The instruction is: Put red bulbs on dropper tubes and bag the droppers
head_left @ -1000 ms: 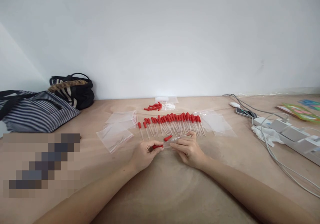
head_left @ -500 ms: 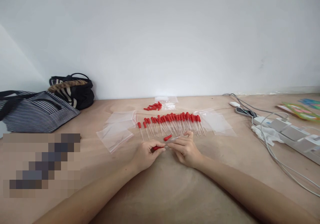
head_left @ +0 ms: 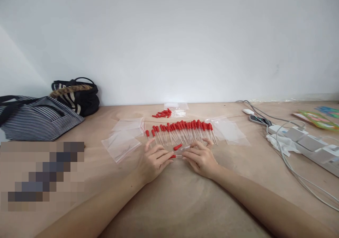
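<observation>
Between my hands is a dropper with a red rubber bulb on a clear, thin tube. My left hand has its thumb and fingers round the bulb end, covering much of it. The tube end is pinched in the fingertips of my right hand. Just beyond my fingers lies a loose red bulb, with a clear tube near it. Past them, many red-topped droppers lie side by side in a long row.
Loose red bulbs and clear tubes on a plastic bag lie at the back. Zip bags flank the row, with more bags at right. A power strip and cables stand right, a striped bag left.
My left fingers have straightened from a tight pinch and lie flatter over the bulb. My right fingers have shifted slightly, still at the tube. The droppers in the row stay put.
</observation>
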Motion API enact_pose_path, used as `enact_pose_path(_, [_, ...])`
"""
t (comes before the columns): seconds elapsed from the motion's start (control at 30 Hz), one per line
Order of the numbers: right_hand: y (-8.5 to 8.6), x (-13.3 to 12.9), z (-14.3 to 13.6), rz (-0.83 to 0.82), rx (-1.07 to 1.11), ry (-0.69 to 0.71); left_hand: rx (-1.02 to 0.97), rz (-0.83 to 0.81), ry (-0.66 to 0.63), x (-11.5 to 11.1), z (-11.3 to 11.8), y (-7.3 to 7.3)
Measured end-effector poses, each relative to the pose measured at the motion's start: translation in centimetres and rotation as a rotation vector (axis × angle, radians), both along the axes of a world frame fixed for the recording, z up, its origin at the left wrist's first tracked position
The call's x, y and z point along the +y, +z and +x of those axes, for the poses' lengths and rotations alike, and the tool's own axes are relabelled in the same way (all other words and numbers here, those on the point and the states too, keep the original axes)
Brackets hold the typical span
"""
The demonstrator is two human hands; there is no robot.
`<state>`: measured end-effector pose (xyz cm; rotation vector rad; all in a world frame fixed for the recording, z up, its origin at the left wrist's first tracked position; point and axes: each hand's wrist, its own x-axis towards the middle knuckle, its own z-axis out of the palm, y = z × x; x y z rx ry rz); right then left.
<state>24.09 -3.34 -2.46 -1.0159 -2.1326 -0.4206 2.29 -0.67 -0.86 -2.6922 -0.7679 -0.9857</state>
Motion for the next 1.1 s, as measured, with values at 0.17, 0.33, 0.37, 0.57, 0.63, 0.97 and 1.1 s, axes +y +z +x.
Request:
enact_pose_path(0.17, [-0.1,-0.2,-0.5,0.005,0.029,0.042,0.061,-0.008,0.074,-0.2,0.3,-0.4])
enact_pose_path(0.33, [-0.4,0.0,-0.7,-0.007,0.002,0.034,0.055,-0.033,0.064,-0.2,0.6,-0.4])
enact_pose_path(0.37, [-0.5,0.1,-0.7,-0.012,0.002,0.034,0.06,-0.034,0.059,-0.2,0.6,-0.3])
enact_pose_path(0.57, [-0.7,0.3,-0.7,-0.054,0.037,0.072,0.086,-0.026,0.038,-0.2,0.8,-0.2])
enact_pose_path(0.63, [-0.7,0.3,-0.8,-0.059,0.061,0.094,0.093,-0.03,0.037,-0.2,0.9,-0.2])
enact_pose_path(0.97, [0.0,0.9,0.6,-0.084,0.154,-0.029,0.012,-0.107,0.164,4.4,-3.9,3.0])
enact_pose_path(1.1, [-0.2,1.4,1.1,-0.087,0.171,-0.075,0.085,-0.369,-0.013,8.4,-7.1,4.5])
